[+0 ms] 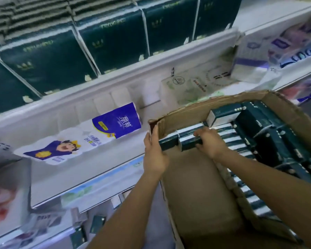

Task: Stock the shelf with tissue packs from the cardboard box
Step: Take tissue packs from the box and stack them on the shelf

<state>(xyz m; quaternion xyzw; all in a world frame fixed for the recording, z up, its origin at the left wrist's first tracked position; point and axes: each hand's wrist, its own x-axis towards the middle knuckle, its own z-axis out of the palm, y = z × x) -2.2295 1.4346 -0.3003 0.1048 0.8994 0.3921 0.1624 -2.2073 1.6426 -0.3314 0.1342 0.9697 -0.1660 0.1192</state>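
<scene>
Brown cardboard box (pixel 196 194): nearest me, bare flap at 6 o'clock.
Left hand (pixel 153 155): fingers straight, pressed flat on the row's left end.
Dark green tissue packs (pixel 180 143): short row at the box's 10 o'clock corner, between both hands.
Right hand (pixel 211 142): fingers curled over the right end.
Risk: held only endwise, the row could buckle and spill over the box wall.
Look: small glossy bricks, pale edges, probably squashy.
</scene>
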